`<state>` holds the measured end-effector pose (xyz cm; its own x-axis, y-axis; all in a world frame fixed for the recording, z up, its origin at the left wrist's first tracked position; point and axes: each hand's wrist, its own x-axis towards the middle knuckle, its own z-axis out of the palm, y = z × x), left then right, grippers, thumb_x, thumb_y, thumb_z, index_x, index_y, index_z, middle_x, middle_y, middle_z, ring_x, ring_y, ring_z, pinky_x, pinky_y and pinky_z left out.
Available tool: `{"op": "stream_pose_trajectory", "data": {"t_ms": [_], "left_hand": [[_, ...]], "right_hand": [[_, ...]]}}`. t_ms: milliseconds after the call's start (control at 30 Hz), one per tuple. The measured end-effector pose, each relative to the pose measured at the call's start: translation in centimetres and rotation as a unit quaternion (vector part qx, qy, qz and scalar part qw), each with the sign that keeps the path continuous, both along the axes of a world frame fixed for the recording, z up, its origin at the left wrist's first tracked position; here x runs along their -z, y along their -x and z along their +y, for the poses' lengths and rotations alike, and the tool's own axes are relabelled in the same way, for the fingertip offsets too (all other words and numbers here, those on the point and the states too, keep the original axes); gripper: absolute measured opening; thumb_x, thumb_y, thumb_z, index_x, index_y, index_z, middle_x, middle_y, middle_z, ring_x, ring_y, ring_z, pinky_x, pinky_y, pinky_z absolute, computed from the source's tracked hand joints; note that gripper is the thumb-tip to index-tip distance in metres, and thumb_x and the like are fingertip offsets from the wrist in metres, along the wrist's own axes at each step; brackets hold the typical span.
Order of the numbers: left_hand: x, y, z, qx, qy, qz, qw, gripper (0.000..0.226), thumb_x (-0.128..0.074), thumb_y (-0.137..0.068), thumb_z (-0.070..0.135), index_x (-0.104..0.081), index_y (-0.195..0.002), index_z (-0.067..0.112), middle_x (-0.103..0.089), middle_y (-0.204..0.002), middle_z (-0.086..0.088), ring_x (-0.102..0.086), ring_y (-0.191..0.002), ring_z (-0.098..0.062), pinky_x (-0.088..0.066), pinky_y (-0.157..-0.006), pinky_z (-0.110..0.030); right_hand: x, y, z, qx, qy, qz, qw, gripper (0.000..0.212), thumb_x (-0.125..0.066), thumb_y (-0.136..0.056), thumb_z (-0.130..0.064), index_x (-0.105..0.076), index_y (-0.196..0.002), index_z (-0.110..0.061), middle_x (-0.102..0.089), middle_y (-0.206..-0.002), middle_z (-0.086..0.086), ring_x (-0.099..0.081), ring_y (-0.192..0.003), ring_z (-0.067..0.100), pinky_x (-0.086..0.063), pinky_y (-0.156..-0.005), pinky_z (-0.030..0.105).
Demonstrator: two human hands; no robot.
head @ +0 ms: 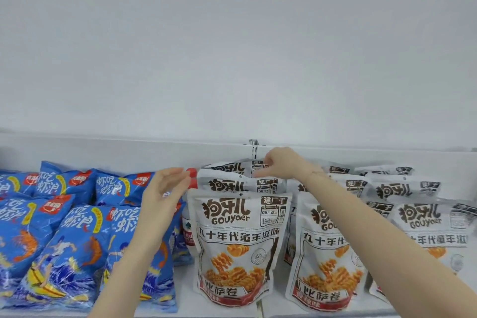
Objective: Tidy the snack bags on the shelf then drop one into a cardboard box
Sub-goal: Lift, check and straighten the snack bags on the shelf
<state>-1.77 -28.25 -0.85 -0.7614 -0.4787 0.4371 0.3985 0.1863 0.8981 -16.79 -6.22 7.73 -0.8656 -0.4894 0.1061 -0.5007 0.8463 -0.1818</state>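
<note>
The white bags [240, 245] stood upright in rows on the shelf [185, 299], blue bags [64, 235] to their left. The right hand [280, 162] pinched the top edge of the rearmost white bag [229, 166], probably to straighten it in its row. The left hand [165, 188] hovered beside the front bag, fingers apart and empty. A red-capped bottle [191, 172] stood largely hidden between the two kinds. No cardboard box showed; the right-hand rows were cut off.
</note>
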Motion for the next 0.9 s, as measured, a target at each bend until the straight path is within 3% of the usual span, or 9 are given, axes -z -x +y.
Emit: {"op": "stream_pose_trajectory", "data": {"t_ms": [67,133,267,367,467,600,667,767,900], "left_hand": [[-1.8,0.5,0.0,-0.005,0.027,0.020,0.999,0.017,-0.065,-0.089,0.020,-0.064,-0.106,0.023,-0.070,-0.113,0.005,-0.062,-0.110,-0.006,-0.047,-0.089,-0.025],[-3.0,1.1,-0.1,-0.015,0.052,0.018,0.998,0.015,-0.067,-0.089,0.022,-0.067,-0.103,0.021,-0.071,-0.109,0.006,-0.063,-0.107,-0.007,-0.048,-0.093,-0.028],[-3.6,2.2,-0.4,-0.017,0.115,-0.023,0.993,0.012,-0.066,-0.089,0.025,-0.067,-0.101,0.022,-0.071,-0.105,0.009,-0.063,-0.106,-0.007,-0.047,-0.094,-0.030],[-3.4,2.8,-0.7,-0.036,0.141,-0.040,0.989,0.019,-0.066,-0.089,0.025,-0.064,-0.107,0.021,-0.068,-0.112,0.009,-0.060,-0.113,-0.011,-0.043,-0.091,-0.027],[-3.7,3.3,-0.7,-0.070,0.139,-0.048,0.987,0.044,-0.070,-0.086,0.025,-0.053,-0.125,0.015,-0.060,-0.129,0.001,-0.053,-0.121,-0.015,-0.041,-0.093,-0.028],[-4.9,4.3,-1.0,-0.057,0.133,-0.079,0.986,0.073,-0.074,-0.082,0.031,-0.038,-0.142,0.009,-0.049,-0.144,-0.008,-0.047,-0.130,-0.020,-0.041,-0.106,-0.035],[-5.8,4.7,-0.8,-0.018,0.160,-0.089,0.983,0.065,-0.072,-0.083,0.033,-0.047,-0.138,0.011,-0.056,-0.138,-0.005,-0.055,-0.121,-0.014,-0.044,-0.100,-0.030],[-7.3,5.1,0.7,0.063,0.126,-0.039,0.989,0.032,-0.063,-0.091,0.026,-0.063,-0.121,0.015,-0.074,-0.107,0.002,-0.069,-0.085,0.005,-0.051,-0.071,-0.010],[-9.2,6.7,1.5,0.065,0.041,0.018,0.997,0.021,-0.063,-0.092,0.022,-0.069,-0.110,0.013,-0.078,-0.077,0.006,-0.072,-0.067,-0.002,-0.054,-0.057,-0.015]], "right_hand": [[0.7,1.2,-1.0,0.006,-0.068,-0.035,0.997,0.058,-0.067,-0.080,-0.058,-0.036,-0.056,-0.016,-0.037,-0.054,-0.004,-0.032,-0.047,0.011,-0.029,-0.049,0.022],[1.0,1.9,-1.1,0.013,-0.069,-0.066,0.995,0.052,-0.073,-0.079,-0.051,-0.038,-0.060,-0.017,-0.040,-0.060,-0.005,-0.039,-0.051,0.011,-0.038,-0.051,0.021],[0.9,2.5,-0.6,-0.013,0.082,-0.114,0.990,0.029,-0.080,-0.077,-0.024,-0.054,-0.071,-0.013,-0.051,-0.072,-0.002,-0.049,-0.058,0.010,-0.050,-0.053,0.022],[1.2,2.4,-0.6,-0.048,0.165,-0.045,0.984,0.028,-0.081,-0.076,-0.016,-0.054,-0.069,-0.019,-0.056,-0.073,-0.003,-0.053,-0.069,0.013,-0.044,-0.059,0.020],[-0.1,1.8,-0.4,-0.079,0.202,0.071,0.974,0.025,-0.079,-0.078,-0.014,-0.054,-0.075,-0.017,-0.066,-0.088,0.003,-0.062,-0.091,0.022,-0.053,-0.083,0.034],[-4.6,-0.1,1.6,-0.111,0.285,0.162,0.938,0.021,-0.077,-0.078,-0.010,-0.057,-0.075,-0.014,-0.064,-0.079,-0.001,-0.060,-0.081,0.016,-0.053,-0.087,0.036],[-6.8,-0.6,2.7,-0.115,0.337,0.194,0.914,0.022,-0.078,-0.077,-0.008,-0.057,-0.073,-0.015,-0.064,-0.074,-0.005,-0.061,-0.079,0.013,-0.054,-0.081,0.032],[-9.3,-1.1,3.6,-0.116,0.409,0.215,0.879,0.029,-0.078,-0.077,-0.009,-0.054,-0.068,-0.022,-0.061,-0.073,-0.012,-0.059,-0.076,0.004,-0.051,-0.072,0.024],[-10.9,-0.8,4.0,-0.091,0.491,0.184,0.847,0.029,-0.081,-0.074,-0.014,-0.055,-0.066,-0.025,-0.064,-0.072,-0.009,-0.061,-0.071,0.009,-0.049,-0.068,0.026]]}}
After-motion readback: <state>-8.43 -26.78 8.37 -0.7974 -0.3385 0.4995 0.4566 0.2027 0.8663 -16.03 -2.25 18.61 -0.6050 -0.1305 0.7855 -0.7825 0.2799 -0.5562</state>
